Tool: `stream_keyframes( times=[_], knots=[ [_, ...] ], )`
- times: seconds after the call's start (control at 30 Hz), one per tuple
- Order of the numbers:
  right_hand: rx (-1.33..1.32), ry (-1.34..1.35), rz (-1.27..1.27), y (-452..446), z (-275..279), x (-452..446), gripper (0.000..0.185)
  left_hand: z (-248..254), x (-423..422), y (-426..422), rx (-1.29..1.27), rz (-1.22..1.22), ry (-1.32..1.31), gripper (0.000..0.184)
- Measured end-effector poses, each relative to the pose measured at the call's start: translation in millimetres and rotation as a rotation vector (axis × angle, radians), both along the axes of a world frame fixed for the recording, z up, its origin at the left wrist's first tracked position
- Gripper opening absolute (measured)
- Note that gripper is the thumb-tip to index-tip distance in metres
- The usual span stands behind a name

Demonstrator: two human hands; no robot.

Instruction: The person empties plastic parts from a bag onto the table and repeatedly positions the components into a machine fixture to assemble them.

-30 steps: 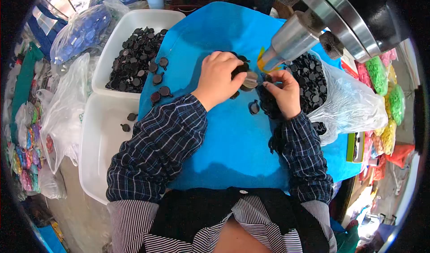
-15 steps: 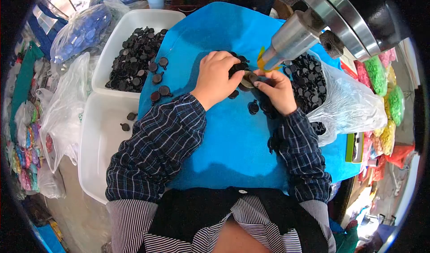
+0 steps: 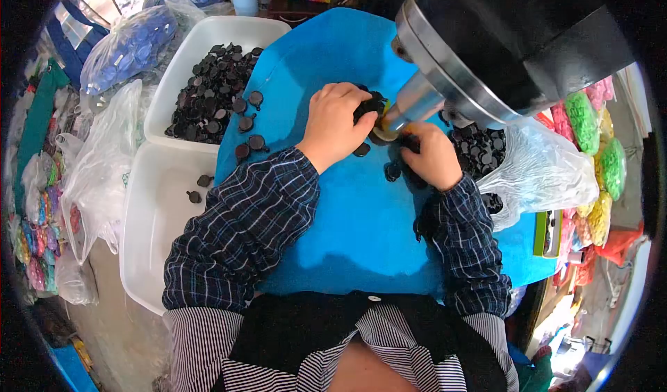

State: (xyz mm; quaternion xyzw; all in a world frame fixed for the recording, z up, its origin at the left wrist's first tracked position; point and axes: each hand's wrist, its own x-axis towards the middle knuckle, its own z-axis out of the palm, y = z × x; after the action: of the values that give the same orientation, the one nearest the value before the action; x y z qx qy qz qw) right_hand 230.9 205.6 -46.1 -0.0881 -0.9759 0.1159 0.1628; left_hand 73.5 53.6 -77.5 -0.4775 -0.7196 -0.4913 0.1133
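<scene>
Fingers of the left hand (image 3: pixel 338 124) were seen, in the head view, bent over a cluster of black pieces (image 3: pixel 374 104) on the blue-covered table (image 3: pixel 347 232); the fingertips were partly hidden, so whether any piece was gripped could not be told. The right hand (image 3: pixel 432 157) was drawn narrow, its fingers curled inward and left toward a round base (image 3: pixel 382 136); whether a piece was pinched there could not be made out either.

Between the two hands, the metal tip (image 3: pixel 411 107) of a machine head (image 3: pixel 500 52) was held low over the base, its long axis slanted from far right to near left. The base was placed right of the left thumb and just left of the right fingers, so close to both that neither hand could be called clearly nearer. One stray piece (image 3: pixel 392 172) was seen on its near side.

At the left, the far white tray (image 3: pixel 229 31) was heaped with black pieces, and two were seen in the near white tray (image 3: pixel 156 232). Several were scattered on the table beside the far tray. At the right, many were gathered at the mouth of a clear plastic bag (image 3: pixel 545 173).
</scene>
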Motion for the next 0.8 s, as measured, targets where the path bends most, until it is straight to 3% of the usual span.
stream_keyframes(
  times=[0.1, 0.23, 0.33, 0.37, 0.47, 0.63, 0.73, 0.8],
  knots=[
    [-0.086, -0.061, -0.033, 0.1, 2.9, -0.4, 0.035, -0.4, 3.4, 0.1, 0.004, 0.016, -0.014, 0.025],
    [-0.347, -0.153, -0.315, 21.4, -4.0, 7.5, 0.03, 1.4, 5.3, -0.1, 0.006, -0.066, 0.005, 0.024],
    [-1.313, 0.288, 0.104, 39.6, -13.4, 16.4, 0.026, 4.6, 10.4, 6.0, 0.06, -0.151, 0.133, 0.022],
    [-1.315, 0.286, 0.098, 40.8, -16.7, 16.1, 0.026, 5.8, 10.9, 6.8, 0.059, -0.154, 0.129, 0.022],
    [-1.11, 0.314, 0.145, 19.1, -21.0, 0.2, 0.024, 11.3, 12.5, 4.2, -0.049, -0.031, 0.137, 0.022],
    [-0.849, 0.251, 0.101, 4.6, -2.1, -8.7, 0.027, 6.7, 0.2, 0.0, -0.007, 0.028, 0.006, 0.022],
    [0.217, 0.101, -0.211, 33.8, -4.2, 11.1, 0.037, 3.7, 1.6, 2.6, 0.035, 0.032, 0.037, 0.022],
    [0.123, 0.037, -0.261, 31.8, -6.9, 14.4, 0.038, 3.8, 1.8, 3.2, 0.037, 0.025, 0.026, 0.022]
  ],
)
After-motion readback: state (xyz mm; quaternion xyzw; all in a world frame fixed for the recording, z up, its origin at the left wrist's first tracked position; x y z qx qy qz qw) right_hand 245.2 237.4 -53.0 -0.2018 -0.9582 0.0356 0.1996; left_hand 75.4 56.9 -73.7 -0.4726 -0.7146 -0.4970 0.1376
